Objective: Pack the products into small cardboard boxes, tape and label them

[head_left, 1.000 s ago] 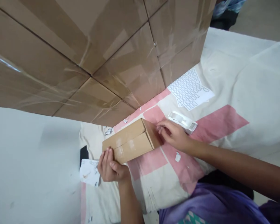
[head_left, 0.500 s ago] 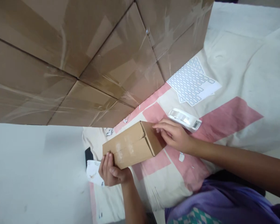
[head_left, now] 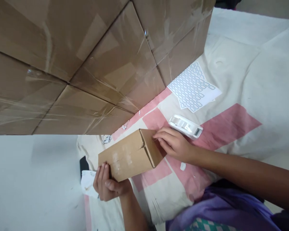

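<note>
A small brown cardboard box (head_left: 125, 157) is held tilted above the bed-like surface, its flap end facing right. My left hand (head_left: 112, 184) grips the box's lower left end, fingers on the upper face and palm beneath. At the flap end, my right hand (head_left: 172, 144) has its fingertips drawn together against the cardboard. A thin, clear-looking edge shows by those fingertips, too small to name. Just beyond the right hand lies a white plastic dispenser-like device (head_left: 186, 126) with a dark small end window.
Large taped cardboard boxes (head_left: 106, 73) are stacked like a wall at the back left. Sheets of blue-outlined labels (head_left: 194, 88) lie beside them on the pink-and-white cloth (head_left: 231, 125). Crumpled scraps (head_left: 107, 139) and a dark object (head_left: 83, 163) sit near the white wall (head_left: 38, 179).
The whole view has shifted slightly, so things appear further left and lower. The left hand keeps its grip on the box; the right fingertips remain at the flap end, with little visible movement.
</note>
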The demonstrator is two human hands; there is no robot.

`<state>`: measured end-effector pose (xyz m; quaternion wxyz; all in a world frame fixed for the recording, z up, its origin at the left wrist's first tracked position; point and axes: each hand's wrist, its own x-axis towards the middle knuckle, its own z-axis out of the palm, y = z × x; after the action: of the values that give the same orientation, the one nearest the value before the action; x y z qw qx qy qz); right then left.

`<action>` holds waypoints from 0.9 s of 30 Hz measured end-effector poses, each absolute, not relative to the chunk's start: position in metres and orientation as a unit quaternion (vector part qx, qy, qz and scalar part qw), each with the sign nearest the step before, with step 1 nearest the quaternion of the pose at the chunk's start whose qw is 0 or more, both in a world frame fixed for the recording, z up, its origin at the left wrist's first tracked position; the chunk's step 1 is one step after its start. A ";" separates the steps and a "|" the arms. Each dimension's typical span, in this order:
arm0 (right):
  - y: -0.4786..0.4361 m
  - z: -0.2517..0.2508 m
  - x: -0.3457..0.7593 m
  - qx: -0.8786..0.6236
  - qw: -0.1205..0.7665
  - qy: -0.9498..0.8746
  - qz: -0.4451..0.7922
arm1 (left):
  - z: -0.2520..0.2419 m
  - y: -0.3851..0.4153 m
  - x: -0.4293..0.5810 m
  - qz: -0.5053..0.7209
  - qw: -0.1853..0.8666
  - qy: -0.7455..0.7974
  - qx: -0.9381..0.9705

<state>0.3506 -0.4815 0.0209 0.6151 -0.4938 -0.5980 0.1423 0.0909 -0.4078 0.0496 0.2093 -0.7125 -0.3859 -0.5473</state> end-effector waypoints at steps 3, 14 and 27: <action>-0.483 0.021 0.350 -0.500 0.609 -0.598 0.144 | 0.049 -0.406 0.090 -0.546 0.215 -0.379 -0.715; -0.490 0.018 0.347 -0.479 0.598 -0.627 0.142 | 0.048 -0.410 0.088 -0.540 0.208 -0.389 -0.717; -0.494 0.023 0.347 -0.511 0.617 -0.587 0.118 | 0.047 -0.408 0.087 -0.540 0.210 -0.387 -0.717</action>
<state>0.3471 -0.4940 0.0233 0.6166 -0.5113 -0.5869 0.1182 0.0870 -0.4080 0.0468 0.2100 -0.7169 -0.3874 -0.5402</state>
